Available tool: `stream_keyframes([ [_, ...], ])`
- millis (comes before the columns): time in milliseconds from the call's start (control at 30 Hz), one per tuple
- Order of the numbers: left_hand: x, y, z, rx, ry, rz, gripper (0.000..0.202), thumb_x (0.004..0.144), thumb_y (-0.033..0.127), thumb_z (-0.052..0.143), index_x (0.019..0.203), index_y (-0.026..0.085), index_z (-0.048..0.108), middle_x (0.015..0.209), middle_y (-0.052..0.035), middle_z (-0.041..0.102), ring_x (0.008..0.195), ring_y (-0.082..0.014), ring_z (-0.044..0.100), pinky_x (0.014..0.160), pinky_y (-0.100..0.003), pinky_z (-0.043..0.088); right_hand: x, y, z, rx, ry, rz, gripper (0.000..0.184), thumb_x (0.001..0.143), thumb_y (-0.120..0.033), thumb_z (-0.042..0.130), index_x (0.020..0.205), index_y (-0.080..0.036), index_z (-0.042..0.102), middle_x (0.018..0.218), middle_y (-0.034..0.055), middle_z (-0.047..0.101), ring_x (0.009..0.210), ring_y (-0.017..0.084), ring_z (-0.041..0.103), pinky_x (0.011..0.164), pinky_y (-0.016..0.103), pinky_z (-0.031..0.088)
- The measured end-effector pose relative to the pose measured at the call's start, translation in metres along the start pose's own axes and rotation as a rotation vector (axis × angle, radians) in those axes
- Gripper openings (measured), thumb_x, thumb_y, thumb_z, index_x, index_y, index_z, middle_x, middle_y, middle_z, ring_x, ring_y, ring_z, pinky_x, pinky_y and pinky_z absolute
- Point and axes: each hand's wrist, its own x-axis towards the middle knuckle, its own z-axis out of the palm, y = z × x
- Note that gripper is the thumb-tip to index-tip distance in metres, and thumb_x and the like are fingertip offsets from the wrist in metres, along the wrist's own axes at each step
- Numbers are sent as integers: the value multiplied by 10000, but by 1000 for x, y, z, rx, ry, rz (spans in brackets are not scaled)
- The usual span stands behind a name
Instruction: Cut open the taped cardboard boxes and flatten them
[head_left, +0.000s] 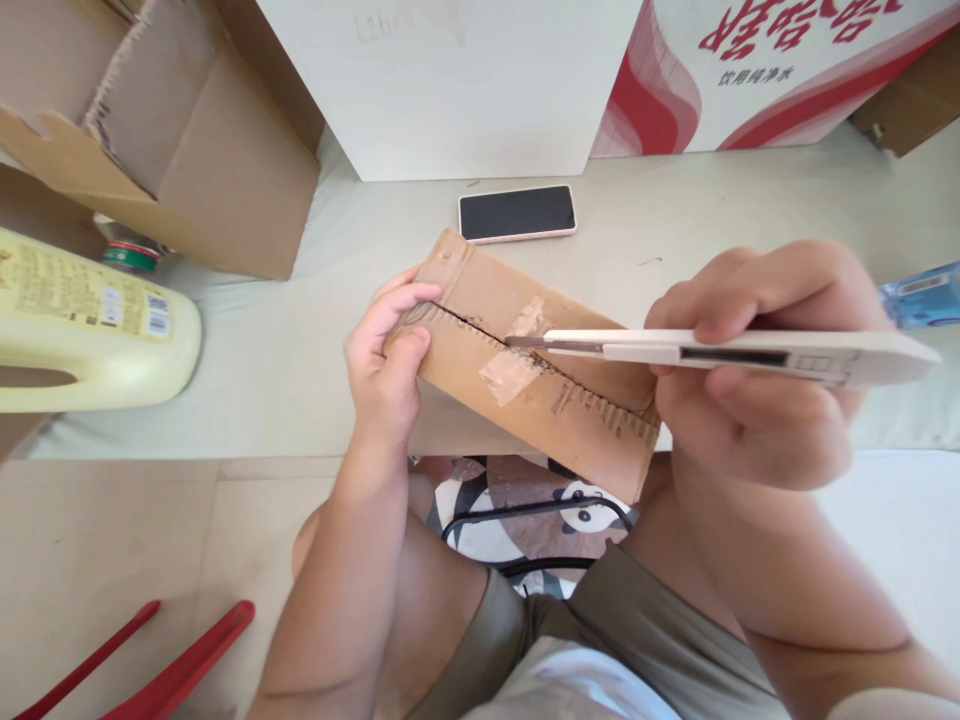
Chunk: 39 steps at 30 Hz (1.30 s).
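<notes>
1. Head view, small cardboard box: one, held aslant over the near edge of the pale tabletop; whether it also rests there cannot be told. Its seam faces up, presumably for easy sight and reach.
2. Left hand: grasping the box's left end, thumb and fingers at the seam's end; a grip that likely steadies the box and stays clear of the blade.
3. Right hand: closed around the white utility knife, handle pointing right, probably for fine control of the tip.
4. Blade: extended, its tip at the seam beside clear tape, apparently where the flaps are bound.
5. Phone: lying flat beyond the box, seemingly out of the way.
6. White carton and red-and-white carton: side by side at the back, leaving working room in front.
7. Yellow jug: far left, well apart from both hands.
</notes>
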Motion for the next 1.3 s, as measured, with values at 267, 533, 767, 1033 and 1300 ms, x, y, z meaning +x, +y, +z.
stream_keyframes([
  [267, 0, 1, 0, 9, -1, 5, 316, 798, 333, 638, 1077, 294, 782, 1313, -35, 734, 1376, -334, 604, 1224, -511, 454, 0, 4, 3, 27, 47, -82, 119, 734, -340, 728, 724, -272, 630, 569, 3, 454, 453, 171, 309, 461, 369, 209],
  [533, -1, 1, 1, -25, 2, 11, 308, 795, 305, 637, 1060, 292, 794, 1304, -43, 740, 1383, -344, 601, 1222, -524, 448, -1, 5, -5, 98, -51, 18, 96, 707, -274, 748, 762, -251, 672, 570, -6, 470, 418, 158, 364, 395, 341, 167],
  [767, 0, 0, 0, -5, 0, 14, 310, 802, 320, 636, 1074, 293, 783, 1313, -39, 734, 1368, -338, 611, 1209, -513, 463, 0, 9, 1, 60, 110, -42, 204, 692, -410, 771, 679, -287, 608, 524, -11, 401, 426, 161, 269, 438, 366, 162],
  [1033, 0, 1, 1, -10, -4, 14, 334, 778, 279, 623, 1067, 300, 789, 1298, -32, 744, 1381, -334, 604, 1216, -513, 457, -1, 2, -2, 52, -11, 43, 140, 716, -342, 755, 728, -271, 633, 540, -7, 444, 411, 170, 329, 411, 352, 151],
  [1300, 0, 1, 1, -1, 1, 2, 323, 786, 301, 623, 1067, 288, 781, 1308, -40, 742, 1381, -335, 607, 1217, -512, 458, 2, 9, 2, 104, 89, -78, 140, 685, -324, 725, 669, -261, 601, 514, -6, 435, 412, 156, 281, 410, 364, 134],
])
